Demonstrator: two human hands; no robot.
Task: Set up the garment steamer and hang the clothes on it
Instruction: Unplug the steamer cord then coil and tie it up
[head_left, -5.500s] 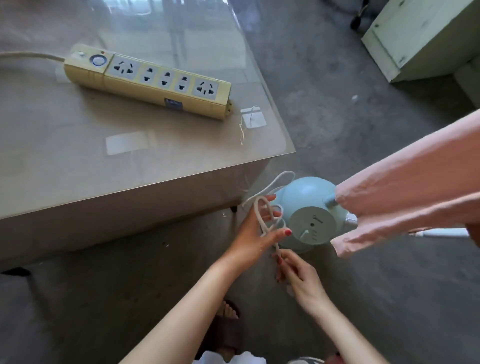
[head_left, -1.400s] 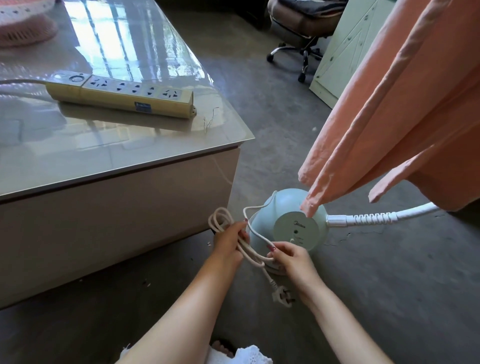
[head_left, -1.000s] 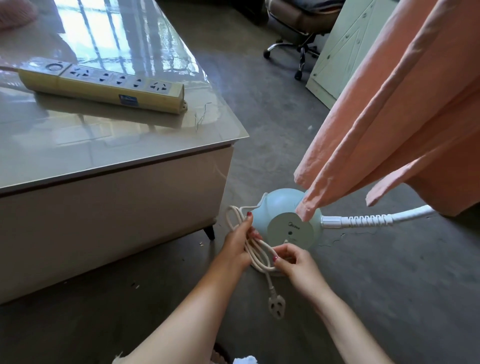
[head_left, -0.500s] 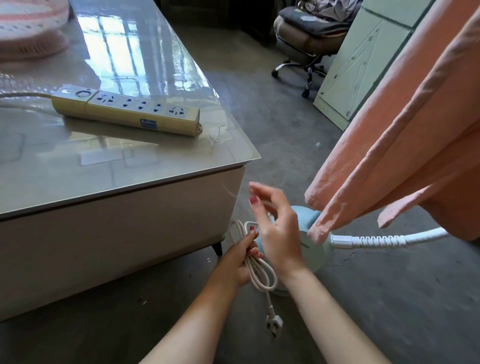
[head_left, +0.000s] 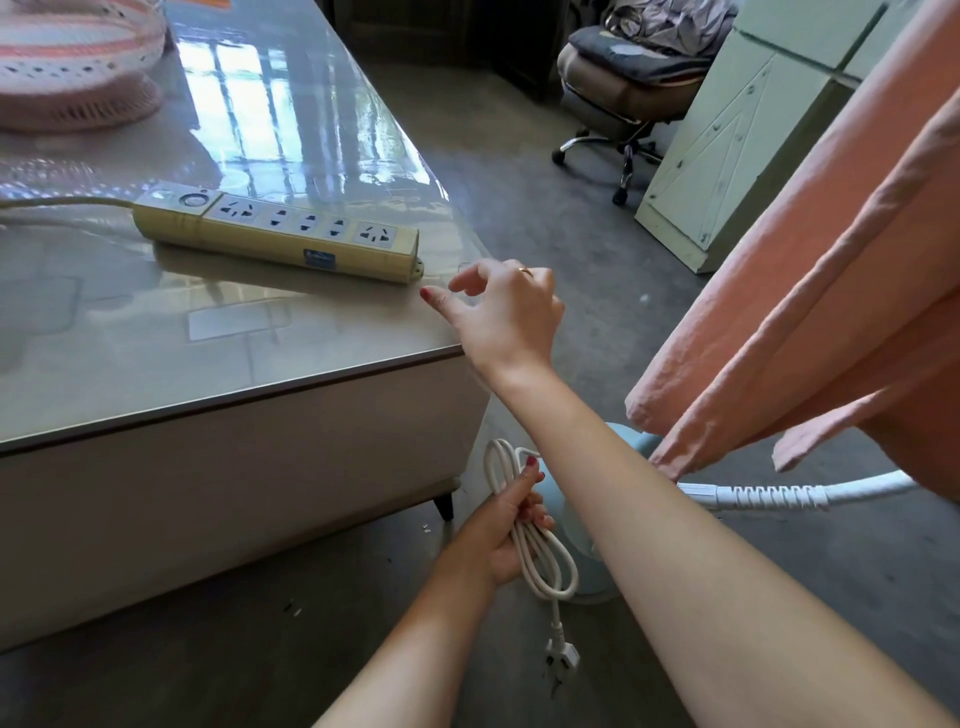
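The cord is bundled in loops in the left hand, whose fingers curl round it; its plug dangles below, just beside the steamer base on the floor. The right hand reaches, fingers loosely spread and holding nothing, toward the power strip near the table's right front corner. A good way to plug in: shake out the loops first, steady the strip, and keep the cord clear of the hanging pink garment and the hose.
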